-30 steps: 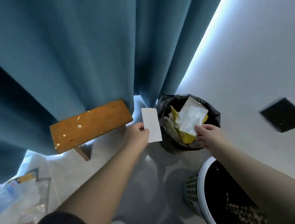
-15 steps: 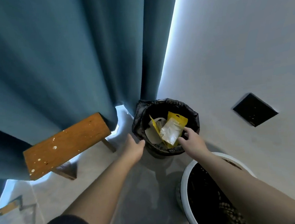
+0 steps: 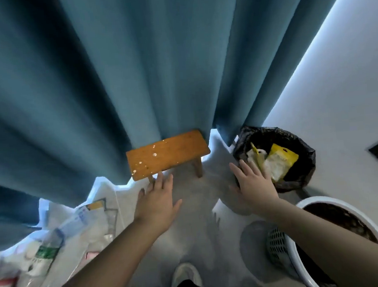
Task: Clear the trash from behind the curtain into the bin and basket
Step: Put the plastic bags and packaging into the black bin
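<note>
Left hand [image 3: 157, 203], right hand [image 3: 254, 183] empty; yellow-white packets [image 3: 279, 164] in black-lined bin [image 3: 306, 172]

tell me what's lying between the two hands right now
Only bare floor lies between the left hand and the right hand, as the head view shows.

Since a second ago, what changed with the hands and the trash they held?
The left hand let go of the white card and has drawn back from the bin toward the stool, open and empty. The right hand released the yellow packet, which now lies in the bin; that hand is open beside the rim. Stool, basket and curtain stayed put.
</note>
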